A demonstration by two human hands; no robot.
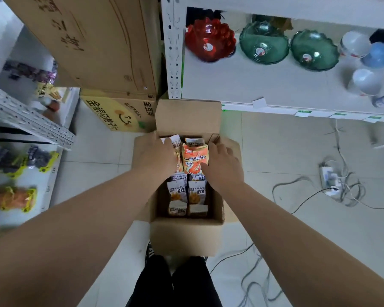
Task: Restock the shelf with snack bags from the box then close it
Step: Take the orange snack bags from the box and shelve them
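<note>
The orange snack bag (195, 159) lies on top of the load in the open box (186, 238), directly between the two hands, printed face up, with its long axis running away from the person and its top edge toward the far flap. The left hand (157, 155) sits against the bag's left side, back of the hand up; its fingers dip into the box out of sight, so it is unclear whether they grip anything. The right hand (223, 166) rests at the bag's right edge with the thumb lying on the printed face and the fingers loosely extended toward the far right corner of the box, not closed round the bag. Nearer the person than both hands, white snack bags (178, 196) lie in two rows, lengthwise along the box. The box stands on the tiled floor with all four flaps turned out, and its long axis also runs away from the person. Left of the left hand, a white shelf (50, 185) holds more snack bags. Beyond that hand, a yellow carton (111, 111) sits under a larger brown carton (87, 41). Beyond the right hand, a white rack (275, 85) carries a red bowl (208, 41) and green bowls (264, 45). A power strip (328, 178) lies among cables to the right of the right hand.
</note>
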